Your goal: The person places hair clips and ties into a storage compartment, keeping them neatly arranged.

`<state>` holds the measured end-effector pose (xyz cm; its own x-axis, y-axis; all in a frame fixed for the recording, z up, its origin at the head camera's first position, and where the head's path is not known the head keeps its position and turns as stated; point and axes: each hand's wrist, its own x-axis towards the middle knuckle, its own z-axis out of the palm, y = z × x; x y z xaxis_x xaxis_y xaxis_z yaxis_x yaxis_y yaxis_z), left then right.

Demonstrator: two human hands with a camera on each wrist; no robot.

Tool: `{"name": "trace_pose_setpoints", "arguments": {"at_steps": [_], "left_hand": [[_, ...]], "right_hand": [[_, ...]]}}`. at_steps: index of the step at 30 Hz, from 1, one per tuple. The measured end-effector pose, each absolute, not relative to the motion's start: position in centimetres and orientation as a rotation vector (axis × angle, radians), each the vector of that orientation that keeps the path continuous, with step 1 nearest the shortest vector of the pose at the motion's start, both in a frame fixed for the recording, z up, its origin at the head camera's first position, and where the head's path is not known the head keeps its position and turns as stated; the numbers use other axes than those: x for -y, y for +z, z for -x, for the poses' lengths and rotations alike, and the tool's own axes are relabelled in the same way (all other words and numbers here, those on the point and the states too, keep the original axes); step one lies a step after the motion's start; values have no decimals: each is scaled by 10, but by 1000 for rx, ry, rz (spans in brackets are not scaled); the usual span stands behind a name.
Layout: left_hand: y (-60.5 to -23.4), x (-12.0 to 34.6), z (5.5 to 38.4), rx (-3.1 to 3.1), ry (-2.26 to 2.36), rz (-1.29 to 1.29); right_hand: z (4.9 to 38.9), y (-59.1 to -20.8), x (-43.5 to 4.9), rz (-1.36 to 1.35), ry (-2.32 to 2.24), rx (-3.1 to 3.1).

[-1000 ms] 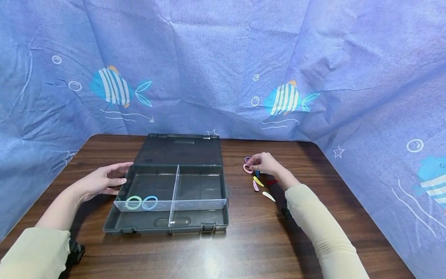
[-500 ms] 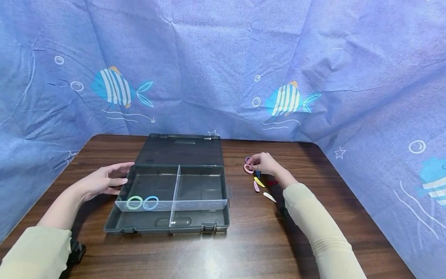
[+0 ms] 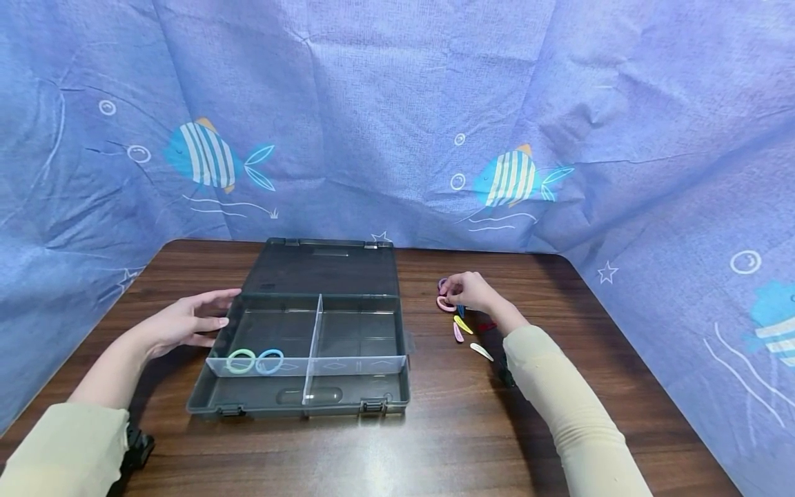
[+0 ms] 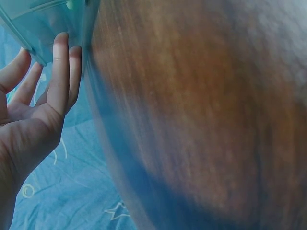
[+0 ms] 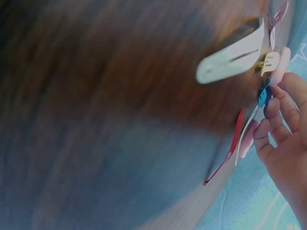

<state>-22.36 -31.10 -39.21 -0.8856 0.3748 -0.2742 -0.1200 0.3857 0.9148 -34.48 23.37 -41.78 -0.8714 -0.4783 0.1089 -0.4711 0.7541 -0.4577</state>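
A smoky-grey divided storage box point(image 3: 357, 324) lies with its lid folded back on the table. Inside, at the front of its back-left compartment, a green hair tie point(image 3: 240, 361) and a blue hair tie point(image 3: 270, 362) lean against the clear divider. My left hand point(image 3: 180, 324) rests its spread fingers against the box's left side. To the right of the box, my right hand point(image 3: 470, 291) pinches the edge of a pink hair tie point(image 3: 445, 304), low over the table. A purple hair tie point(image 3: 442, 284) is just beyond it, partly hidden by the fingers.
Snap hair clips lie by the right hand: yellow point(image 3: 462, 324), pink point(image 3: 458, 333), white point(image 3: 481, 351), blue point(image 3: 461, 310) and red point(image 3: 487, 326). A blue fish-print cloth point(image 3: 397, 138) hangs behind the wooden table point(image 3: 310, 455).
The pink hair tie has shifted slightly at the right fingertips and tilted differently. The left hand and the box stay put, apart from a small drift of the head view.
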Motion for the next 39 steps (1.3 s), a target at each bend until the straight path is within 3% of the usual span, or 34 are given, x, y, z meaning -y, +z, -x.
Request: {"name": "trace_pose_setpoints", "arguments": {"at_steps": [15,39], "left_hand": [[-391,310,223,-2213,1508,-215],[-393,312,225,-2223,1481,-217]], "right_hand": [[338,-412,-232,861,-737,-2920],[318,-364,-207,855,-804,-2835]]}}
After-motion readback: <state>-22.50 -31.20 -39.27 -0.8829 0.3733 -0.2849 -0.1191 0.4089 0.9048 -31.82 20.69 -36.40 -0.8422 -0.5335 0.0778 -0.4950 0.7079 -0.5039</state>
